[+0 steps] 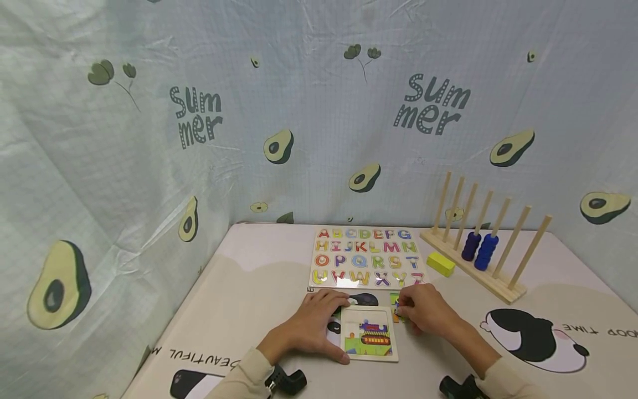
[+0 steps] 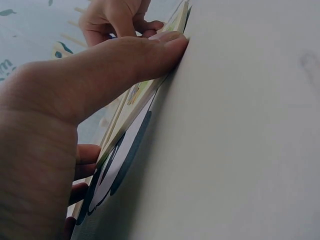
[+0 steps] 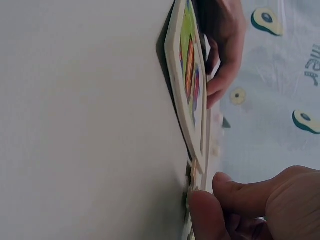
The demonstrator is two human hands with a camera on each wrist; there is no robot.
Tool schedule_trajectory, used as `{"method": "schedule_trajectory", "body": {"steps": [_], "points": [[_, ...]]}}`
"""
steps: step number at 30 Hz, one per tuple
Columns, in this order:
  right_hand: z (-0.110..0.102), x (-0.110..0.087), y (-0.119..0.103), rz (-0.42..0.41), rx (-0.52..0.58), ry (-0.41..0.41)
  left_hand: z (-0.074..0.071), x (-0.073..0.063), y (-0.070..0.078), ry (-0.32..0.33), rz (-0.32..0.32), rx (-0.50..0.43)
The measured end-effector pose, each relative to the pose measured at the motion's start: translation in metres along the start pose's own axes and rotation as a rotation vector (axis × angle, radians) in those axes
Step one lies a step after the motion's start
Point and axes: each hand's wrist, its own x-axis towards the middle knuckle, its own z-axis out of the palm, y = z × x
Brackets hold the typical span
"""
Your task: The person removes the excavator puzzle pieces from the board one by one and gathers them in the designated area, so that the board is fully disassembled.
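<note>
Where the puzzle frame (image 1: 372,358) lies: on the tabletop (image 1: 269,266), its near part filled with picture pieces (image 1: 376,339).
Left hand (image 1: 314,324): at the frame's left side, thumb and fingers wide apart, holding it.
Right hand (image 1: 427,310): just right of the frame, fingertips narrow at a loose piece (image 1: 394,302); cannot tell if pinched.
Alphabet board (image 1: 366,287): beyond the frame.
Peg rack (image 1: 498,285): beyond the frame, rightward.

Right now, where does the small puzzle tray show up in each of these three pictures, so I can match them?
Head: the small puzzle tray lies below centre, between the left hand and the right hand.
Left wrist: the tray runs slanted through the upper middle, partly behind the left thumb.
Right wrist: the tray stands steeply in the upper middle.
Shared landmark: the left hand, at the tray's side in every view.
</note>
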Motion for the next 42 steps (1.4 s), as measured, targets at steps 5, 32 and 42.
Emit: {"method": "schedule_trajectory", "body": {"steps": [5, 32, 42], "points": [[0.003, 0.0, -0.011, -0.05, -0.012, -0.026, 0.001, 0.0, 0.0, 0.004, 0.002, 0.002], [0.029, 0.005, -0.053, -0.148, -0.162, -0.237, -0.001, -0.001, 0.002, -0.004, 0.003, 0.003], [0.031, 0.006, -0.054, -0.14, -0.166, -0.238, -0.001, -0.001, 0.001, 0.003, 0.009, 0.003]]}}
